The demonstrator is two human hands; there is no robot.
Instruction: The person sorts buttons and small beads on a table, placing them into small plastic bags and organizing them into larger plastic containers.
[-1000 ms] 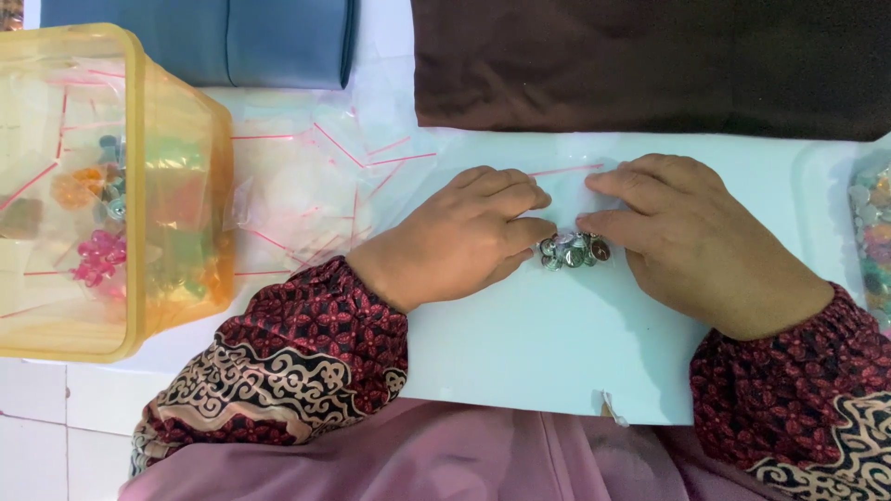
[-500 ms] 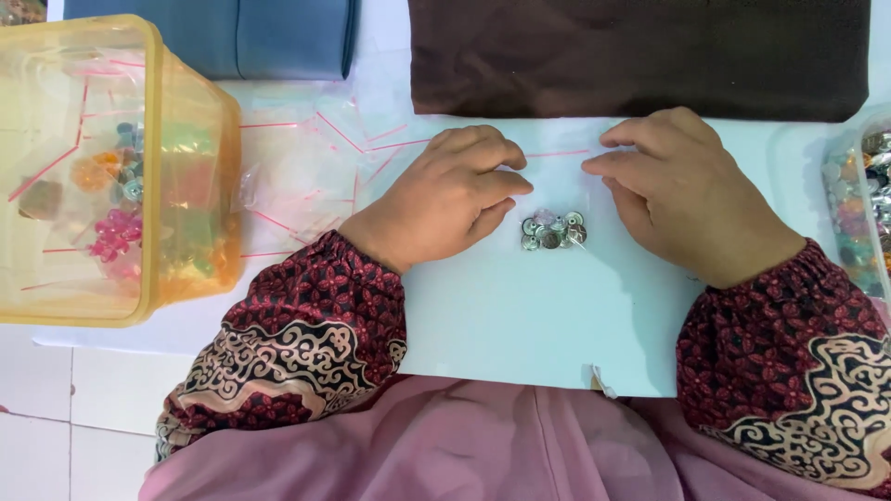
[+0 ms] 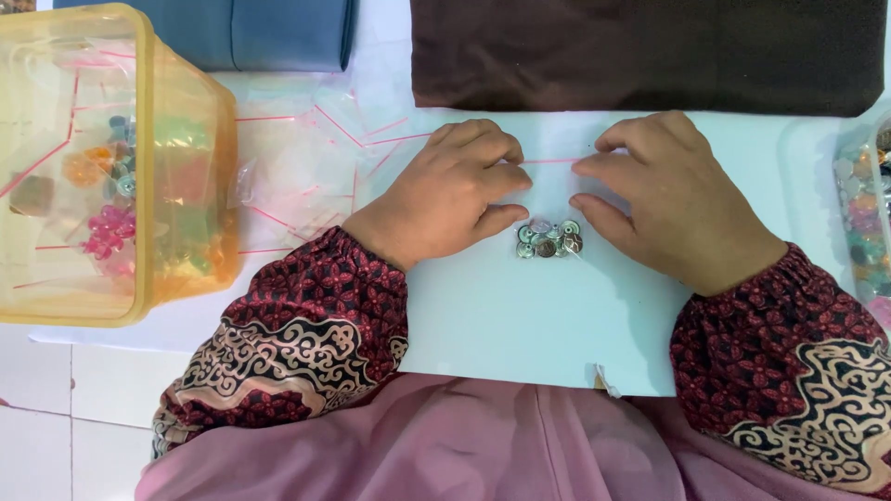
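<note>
Over on the left sits a yellow see-through tub (image 3: 139,176) with small bagged beads and buttons already inside, pink and orange bits showing through the wall. Just beside it lies a loose scatter of empty clear bags (image 3: 306,158) with pink seal strips, so there looks to be plenty of packing left. Above them is a folded blue cloth (image 3: 251,32). The left hand (image 3: 445,190) rests on the pale sheet (image 3: 520,325), fingers curled, thumb and forefinger pinching the left end of a small clear bag (image 3: 548,199) along its pink strip. The little cluster of buttons (image 3: 548,238) lies inside the bag's lower part, between the two thumbs. The right hand (image 3: 673,199) mirrors it, fingertips pinching the strip's right end. I'd judge this bag filled and at the sealing stage; whether the strip is fully closed I cannot tell. A dark brown cloth (image 3: 650,51) lies beyond, and a tray of mixed beads (image 3: 863,213) peeks in at the far right
</note>
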